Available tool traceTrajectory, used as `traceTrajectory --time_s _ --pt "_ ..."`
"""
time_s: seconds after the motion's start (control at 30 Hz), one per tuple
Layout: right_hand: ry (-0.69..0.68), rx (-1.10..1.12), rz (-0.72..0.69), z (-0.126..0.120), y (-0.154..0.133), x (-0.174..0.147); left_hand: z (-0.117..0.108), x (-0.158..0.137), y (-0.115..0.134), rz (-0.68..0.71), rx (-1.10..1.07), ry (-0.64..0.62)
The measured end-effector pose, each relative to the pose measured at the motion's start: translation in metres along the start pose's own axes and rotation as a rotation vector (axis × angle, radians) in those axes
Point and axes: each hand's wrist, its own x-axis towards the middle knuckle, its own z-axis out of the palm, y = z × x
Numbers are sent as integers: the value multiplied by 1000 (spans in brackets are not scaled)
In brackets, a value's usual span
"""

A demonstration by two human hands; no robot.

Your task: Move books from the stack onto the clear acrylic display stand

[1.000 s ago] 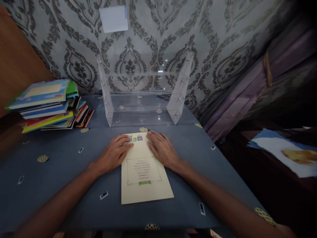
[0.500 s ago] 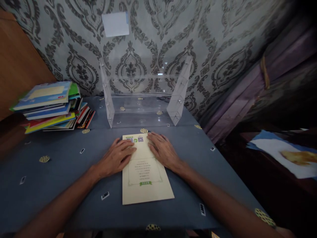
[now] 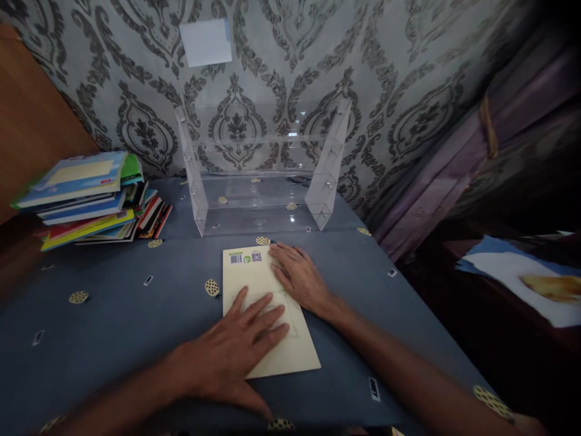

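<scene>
A cream-coloured book lies flat on the table before me, its barcode and QR code at the far end. My left hand is over the near half of the book with fingers spread, covering most of the printed text; its thumb points toward the table's near edge. Along the far right edge of the book rests my right hand, fingers stretched out and laid flat on the cover.
Behind the book stands a clear acrylic rack with several tiers. A stack of books sits at the left by a wooden panel. The blue patterned tablecloth covers the table. Papers lie off to the right.
My left hand has moved from the book's far left edge toward me, with its fingers now spread across the near half. My right hand has stayed in place.
</scene>
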Motion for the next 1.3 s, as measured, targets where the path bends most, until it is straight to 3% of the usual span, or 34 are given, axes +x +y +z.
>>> traceTrajectory --time_s 0.1,0.33,0.5,0.8,0.93,1.03,1.17,1.3 --pt "6 8 -20 -2 1 0 -3 2 5 -14 -16 -44" --pt "-6 4 -71 -2 12 2 -5 1 2 -7 -16 -8" --pt "38 -27 -67 -5 15 -3 -18 -1 1 16 -16 -66" --pt "95 -220 109 -26 17 -55 -36 -20 -21 -12 17 23" --pt "115 -283 134 -35 12 -80 -35 -31 -42 -103 141 59" --pt "100 -305 109 -42 8 -91 -37 -34 -57 -221 244 19" --pt "69 -342 87 -51 5 -85 -41 -26 -63 -308 303 -54" --pt "77 -219 14 -48 -10 -57 -30 -9 -60 -327 408 71"
